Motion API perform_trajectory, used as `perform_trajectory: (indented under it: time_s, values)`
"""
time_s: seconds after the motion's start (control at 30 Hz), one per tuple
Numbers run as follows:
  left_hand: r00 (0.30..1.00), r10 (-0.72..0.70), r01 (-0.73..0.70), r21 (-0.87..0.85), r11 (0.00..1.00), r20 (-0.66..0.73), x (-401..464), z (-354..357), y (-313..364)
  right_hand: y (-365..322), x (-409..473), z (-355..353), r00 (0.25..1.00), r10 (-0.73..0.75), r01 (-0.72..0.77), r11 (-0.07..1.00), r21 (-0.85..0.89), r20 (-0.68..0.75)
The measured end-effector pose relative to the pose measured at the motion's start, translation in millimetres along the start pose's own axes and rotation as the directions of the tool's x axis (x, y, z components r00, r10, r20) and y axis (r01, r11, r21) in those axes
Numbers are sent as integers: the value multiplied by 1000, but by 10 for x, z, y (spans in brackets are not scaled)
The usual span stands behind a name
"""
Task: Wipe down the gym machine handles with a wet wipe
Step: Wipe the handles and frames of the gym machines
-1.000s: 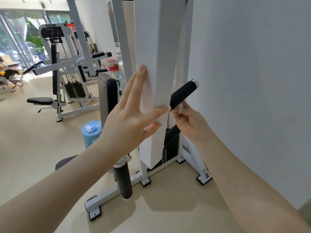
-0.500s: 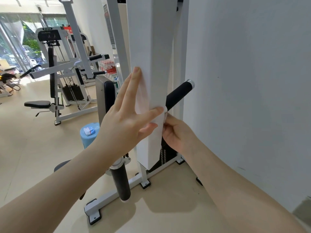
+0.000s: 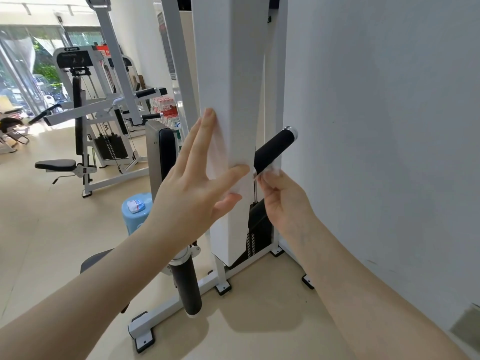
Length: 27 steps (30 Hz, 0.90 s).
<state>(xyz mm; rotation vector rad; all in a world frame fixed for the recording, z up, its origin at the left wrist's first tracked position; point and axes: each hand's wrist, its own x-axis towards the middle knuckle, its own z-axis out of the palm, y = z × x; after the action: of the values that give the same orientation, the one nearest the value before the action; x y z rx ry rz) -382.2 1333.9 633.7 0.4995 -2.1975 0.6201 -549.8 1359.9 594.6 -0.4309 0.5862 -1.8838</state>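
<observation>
- We are pressing our left hand (image 3: 192, 188) flat, fingers spread wide, against the white shroud (image 3: 228, 100) of the weight-stack machine, pinning part of the wet wipe (image 3: 220, 154) onto the panel.
- The wipe is wrapping around the shroud's near corner; its other end is sticking out just under the black handle (image 3: 272, 149).
- Our right hand (image 3: 283, 201) is pinching that far end of the wipe between thumb and fingertips, narrow grip, right below the low end of the handle.
- The handle is angling up and to the right, chrome cap on top, sitting between the shroud and the wall (image 3: 376, 126). The wipe is not yet on the grip itself, as far as we can tell.
- Step in hand, we are judging: getting the wipe spread or pulled free from the panel so it can go onto the handle; actual handle wiping is not started on this one.
- Next move is probably calling for the left hand to let the wipe off the panel, and the right hand to wrap it around the black grip and slide along it up to the cap.
- A second black handle (image 3: 188, 289) is hanging low below our left wrist, also looking like it needs a wipe.
- A small pack (image 3: 135, 206) is lying on the blue stool (image 3: 135, 219) behind, likely the wipes, too small to tell.
</observation>
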Motion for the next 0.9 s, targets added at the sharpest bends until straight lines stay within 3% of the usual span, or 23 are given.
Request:
perform_trajectory:
  time_s: [0.03,0.1,0.17,0.23,0.37,0.57,0.7,0.83,0.9]
  values:
    - [1000,-15,15,-5,1000,-3,3,3,13,21,-11,-6,1000,-20,20,999,-48,-7]
    - [998,-52,51,-63,997,-17,8,3,42,-9,-14,5,974,-208,175,942,-285,-89]
    - [996,-90,85,-160,983,-27,15,-5,69,-123,22,36,869,-485,357,753,-553,-101]
    - [993,-110,102,-191,976,-30,17,-18,100,-283,125,73,769,-639,454,554,-698,-7]
    - [995,-96,91,-132,987,-31,16,-27,132,-339,367,64,681,-710,472,242,-848,176]
    - [996,-85,82,-100,992,-25,-4,-22,109,-154,229,-88,544,-595,612,-202,-765,592]
    - [996,-90,89,-98,991,-3,-8,-23,116,-397,372,-113,557,-702,481,-162,-862,443]
    - [997,-74,73,-105,992,-6,-11,-18,104,-174,241,-90,546,-655,542,-200,-817,522]
    - [997,-82,82,-91,992,3,0,-17,99,-184,249,-92,573,-696,533,-85,-841,434]
